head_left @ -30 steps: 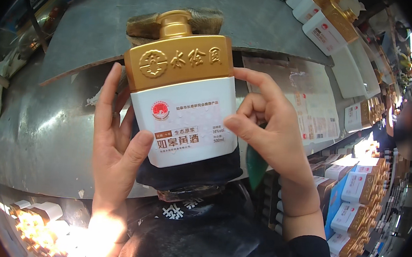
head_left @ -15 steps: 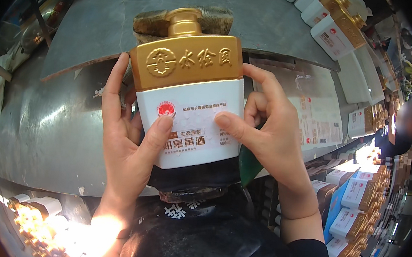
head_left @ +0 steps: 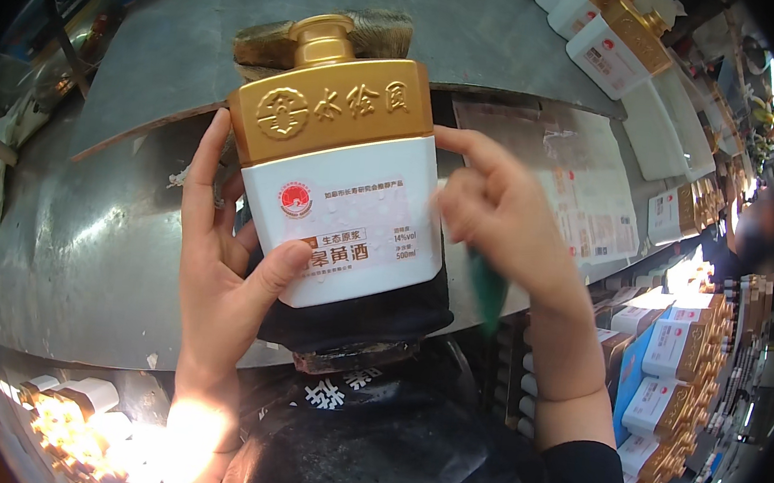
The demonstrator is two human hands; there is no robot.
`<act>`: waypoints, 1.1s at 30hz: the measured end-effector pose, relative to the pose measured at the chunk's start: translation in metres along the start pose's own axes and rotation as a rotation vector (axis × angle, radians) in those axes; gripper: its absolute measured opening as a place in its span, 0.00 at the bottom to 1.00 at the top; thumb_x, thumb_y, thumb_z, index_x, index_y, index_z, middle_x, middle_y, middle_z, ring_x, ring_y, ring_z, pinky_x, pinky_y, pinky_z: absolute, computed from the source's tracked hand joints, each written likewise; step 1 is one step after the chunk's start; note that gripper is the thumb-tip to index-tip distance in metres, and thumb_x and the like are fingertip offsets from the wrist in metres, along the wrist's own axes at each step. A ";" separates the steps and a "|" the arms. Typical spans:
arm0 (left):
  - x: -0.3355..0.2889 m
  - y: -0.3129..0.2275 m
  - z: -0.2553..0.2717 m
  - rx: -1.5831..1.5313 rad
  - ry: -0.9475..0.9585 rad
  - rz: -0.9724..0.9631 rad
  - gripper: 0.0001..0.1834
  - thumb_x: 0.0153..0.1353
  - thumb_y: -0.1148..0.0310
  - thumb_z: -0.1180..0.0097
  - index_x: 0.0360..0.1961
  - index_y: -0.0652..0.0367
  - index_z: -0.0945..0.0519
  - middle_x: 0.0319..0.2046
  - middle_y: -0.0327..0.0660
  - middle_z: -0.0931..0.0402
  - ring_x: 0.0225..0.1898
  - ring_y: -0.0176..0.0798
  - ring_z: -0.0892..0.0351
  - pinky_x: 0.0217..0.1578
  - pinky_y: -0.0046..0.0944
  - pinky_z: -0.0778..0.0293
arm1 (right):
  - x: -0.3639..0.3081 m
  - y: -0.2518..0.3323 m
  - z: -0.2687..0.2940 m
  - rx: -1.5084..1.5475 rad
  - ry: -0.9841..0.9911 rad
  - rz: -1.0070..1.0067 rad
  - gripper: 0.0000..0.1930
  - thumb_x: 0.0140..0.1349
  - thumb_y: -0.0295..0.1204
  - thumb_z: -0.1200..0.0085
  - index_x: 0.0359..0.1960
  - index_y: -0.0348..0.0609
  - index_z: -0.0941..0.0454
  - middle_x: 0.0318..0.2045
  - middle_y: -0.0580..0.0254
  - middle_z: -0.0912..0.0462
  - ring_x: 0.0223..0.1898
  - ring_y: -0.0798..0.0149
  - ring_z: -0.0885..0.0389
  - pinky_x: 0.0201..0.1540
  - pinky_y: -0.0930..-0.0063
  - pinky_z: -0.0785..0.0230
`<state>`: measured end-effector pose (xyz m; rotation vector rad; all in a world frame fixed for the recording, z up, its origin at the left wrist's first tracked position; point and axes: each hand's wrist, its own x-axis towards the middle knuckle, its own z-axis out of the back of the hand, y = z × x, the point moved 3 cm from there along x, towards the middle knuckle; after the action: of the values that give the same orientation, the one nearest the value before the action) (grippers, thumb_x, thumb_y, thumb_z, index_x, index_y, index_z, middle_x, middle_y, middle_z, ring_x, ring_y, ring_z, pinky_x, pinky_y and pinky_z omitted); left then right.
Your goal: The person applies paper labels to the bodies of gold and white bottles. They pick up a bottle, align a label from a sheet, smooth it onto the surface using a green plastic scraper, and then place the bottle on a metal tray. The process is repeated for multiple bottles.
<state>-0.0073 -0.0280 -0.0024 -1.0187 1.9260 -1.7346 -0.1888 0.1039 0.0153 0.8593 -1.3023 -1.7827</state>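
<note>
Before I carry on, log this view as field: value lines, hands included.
Bottle: gold top, white body, neck toward top of view
Left hand: fingers along bottle's left side, thumb on its front
Right hand: blurred, index fingertip at bottle's right edge
Green tool: below right hand, grip unclear
Sheet: right of bottle
Other bottles: right side, some upper right

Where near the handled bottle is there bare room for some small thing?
Bare: the metal table left of the left hand, and the grey board between the brown block and the upper-right bottles. Crowded: the right side, with printed paper beyond the right hand and rows of bottles below.
</note>
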 end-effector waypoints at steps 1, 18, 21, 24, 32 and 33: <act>0.002 0.004 0.004 -0.030 0.016 0.004 0.52 0.52 0.68 0.33 0.71 0.59 0.53 0.65 0.51 0.44 0.64 0.46 0.40 0.60 0.46 0.30 | 0.007 -0.010 0.023 0.114 -0.013 -0.005 0.27 0.62 0.40 0.44 0.57 0.34 0.29 0.19 0.74 0.27 0.22 0.74 0.28 0.26 0.79 0.35; -0.006 0.002 -0.005 -0.105 0.033 0.076 0.59 0.44 0.76 0.34 0.73 0.54 0.58 0.67 0.48 0.49 0.63 0.45 0.39 0.61 0.48 0.32 | -0.020 0.058 0.037 -0.065 -0.100 0.296 0.21 0.59 0.24 0.40 0.55 0.35 0.29 0.44 0.60 0.20 0.47 0.72 0.23 0.51 0.79 0.30; -0.006 0.003 -0.002 -0.094 0.015 0.068 0.60 0.44 0.75 0.33 0.73 0.54 0.60 0.66 0.50 0.47 0.64 0.47 0.39 0.61 0.48 0.31 | -0.019 0.072 0.008 -0.390 -0.003 0.372 0.24 0.51 0.24 0.36 0.52 0.36 0.24 0.44 0.59 0.19 0.40 0.70 0.21 0.45 0.79 0.28; -0.007 -0.001 0.003 -0.040 0.002 0.040 0.60 0.45 0.75 0.32 0.73 0.55 0.61 0.65 0.54 0.43 0.64 0.48 0.37 0.60 0.47 0.31 | -0.001 0.089 -0.032 -0.733 0.066 0.816 0.18 0.50 0.20 0.36 0.46 0.38 0.20 0.43 0.59 0.17 0.38 0.69 0.19 0.40 0.77 0.26; -0.013 0.005 0.028 -0.004 -0.162 -0.030 0.31 0.68 0.58 0.52 0.67 0.64 0.39 0.67 0.48 0.41 0.62 0.45 0.34 0.59 0.44 0.33 | -0.042 0.064 -0.052 -0.771 0.241 1.157 0.08 0.46 0.24 0.38 0.30 0.47 0.17 0.27 0.68 0.19 0.28 0.68 0.20 0.30 0.75 0.26; -0.013 0.004 0.027 0.004 -0.168 -0.006 0.30 0.69 0.58 0.52 0.66 0.64 0.39 0.66 0.48 0.41 0.62 0.45 0.34 0.59 0.44 0.33 | -0.044 0.071 -0.041 -0.811 0.265 1.064 0.08 0.47 0.24 0.39 0.31 0.47 0.17 0.28 0.68 0.19 0.29 0.68 0.20 0.31 0.74 0.26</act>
<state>0.0186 -0.0383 -0.0140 -1.1315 1.8156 -1.5999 -0.1197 0.1093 0.0773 -0.0966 -0.5378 -1.0751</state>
